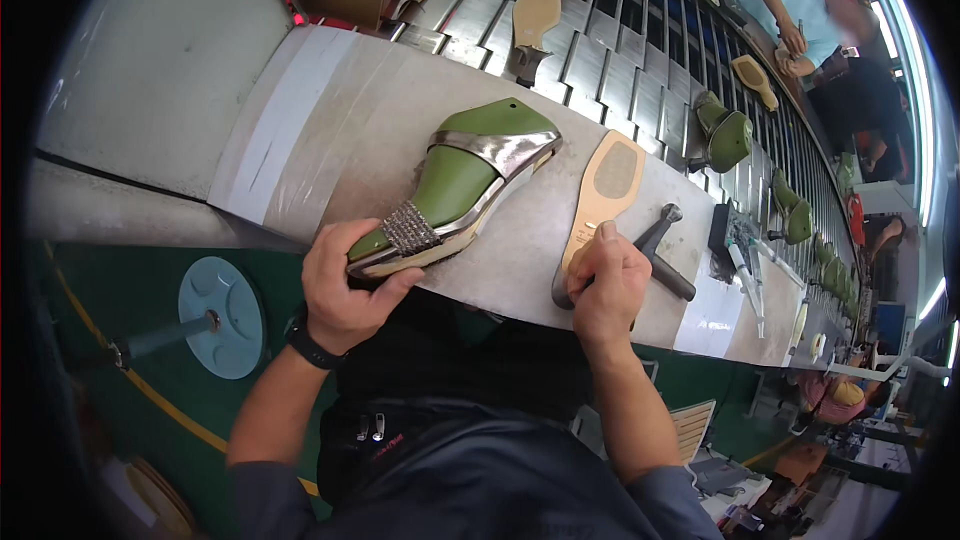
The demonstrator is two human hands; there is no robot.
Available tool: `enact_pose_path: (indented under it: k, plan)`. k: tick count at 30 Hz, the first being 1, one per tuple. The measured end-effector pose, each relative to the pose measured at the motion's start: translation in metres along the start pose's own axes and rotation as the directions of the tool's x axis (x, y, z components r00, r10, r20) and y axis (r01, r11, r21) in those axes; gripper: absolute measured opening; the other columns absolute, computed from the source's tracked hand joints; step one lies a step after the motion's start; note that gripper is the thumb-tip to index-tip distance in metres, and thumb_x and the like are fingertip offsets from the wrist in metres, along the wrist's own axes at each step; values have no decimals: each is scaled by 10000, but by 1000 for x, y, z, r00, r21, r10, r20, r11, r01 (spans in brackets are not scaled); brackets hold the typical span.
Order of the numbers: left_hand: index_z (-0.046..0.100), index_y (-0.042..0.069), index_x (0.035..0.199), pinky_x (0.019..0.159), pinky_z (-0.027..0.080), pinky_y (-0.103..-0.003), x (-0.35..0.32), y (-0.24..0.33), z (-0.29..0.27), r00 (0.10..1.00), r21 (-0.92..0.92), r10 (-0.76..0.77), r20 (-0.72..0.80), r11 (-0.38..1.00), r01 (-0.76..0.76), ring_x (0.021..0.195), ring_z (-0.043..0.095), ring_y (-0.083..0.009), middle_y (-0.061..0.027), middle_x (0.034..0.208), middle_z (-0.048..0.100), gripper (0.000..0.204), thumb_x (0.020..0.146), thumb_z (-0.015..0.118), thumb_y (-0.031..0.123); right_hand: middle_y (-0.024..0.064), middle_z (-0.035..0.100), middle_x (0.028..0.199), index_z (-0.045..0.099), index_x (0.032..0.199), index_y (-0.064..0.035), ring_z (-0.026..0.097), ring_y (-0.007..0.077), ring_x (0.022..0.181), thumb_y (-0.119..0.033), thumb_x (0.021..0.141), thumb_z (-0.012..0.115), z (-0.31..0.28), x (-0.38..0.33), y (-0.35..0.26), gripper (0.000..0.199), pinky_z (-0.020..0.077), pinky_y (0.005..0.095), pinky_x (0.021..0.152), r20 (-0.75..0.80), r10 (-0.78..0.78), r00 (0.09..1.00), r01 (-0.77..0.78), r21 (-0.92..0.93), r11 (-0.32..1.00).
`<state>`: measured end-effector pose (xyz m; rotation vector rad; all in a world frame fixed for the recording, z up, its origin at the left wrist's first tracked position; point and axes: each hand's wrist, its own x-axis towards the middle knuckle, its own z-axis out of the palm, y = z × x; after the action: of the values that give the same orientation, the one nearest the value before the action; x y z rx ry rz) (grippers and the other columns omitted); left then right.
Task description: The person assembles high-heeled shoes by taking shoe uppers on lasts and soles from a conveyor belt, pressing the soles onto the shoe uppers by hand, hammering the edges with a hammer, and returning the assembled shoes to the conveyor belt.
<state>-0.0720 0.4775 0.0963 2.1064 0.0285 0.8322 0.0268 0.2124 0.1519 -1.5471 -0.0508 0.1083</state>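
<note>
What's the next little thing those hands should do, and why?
Perhaps the right hand should bring the tan sole piece a bit closer to the strappy green shoe. I'd guess so because the right hand is at the sole's narrower end, the left hand holds one end of the shoe, and there's bare table between them.

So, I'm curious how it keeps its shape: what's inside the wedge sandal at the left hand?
A green shoe last fills the sandal, showing between its silvery strap and glittery band. The surface beneath the last is covered.
</note>
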Motion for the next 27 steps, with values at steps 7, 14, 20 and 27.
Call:
enact_pose_path:
  k: [7,14,20,27]
  plan:
    - [692,91,1216,959,583,-489,41,60,-24,832,31,541,126,836,-548,1168,681,-325,-142,1312,683,423,810,807,62,-10,515,567,519,642,-68,422,61,497,-220,1106,607,5,-1,0,496,334,261,475,-37,-13,999,11,-43,999]
    - [675,112,1169,1129,492,-509,-13,60,27,784,-184,531,321,847,-499,1295,667,-299,-158,1416,669,284,898,726,43,-38,518,557,506,631,-85,431,38,510,-189,1048,708,7,-4,1,475,328,254,470,-70,13,997,-15,-26,1000]
    - [573,142,1255,1204,405,-552,-30,48,38,834,-145,490,252,871,-468,1317,657,-346,-184,1458,625,546,793,863,164,9,641,738,620,815,-23,558,51,661,-161,1014,744,1,-8,7,272,454,243,608,5,73,997,-73,-4,997]
    - [621,168,1266,1197,400,-590,-39,41,34,865,-144,453,217,891,-431,1382,589,-396,-200,1511,570,510,815,857,169,303,604,1391,671,1182,45,613,442,1258,-87,793,854,-20,-54,12,450,509,489,1058,20,-494,869,359,-713,602]
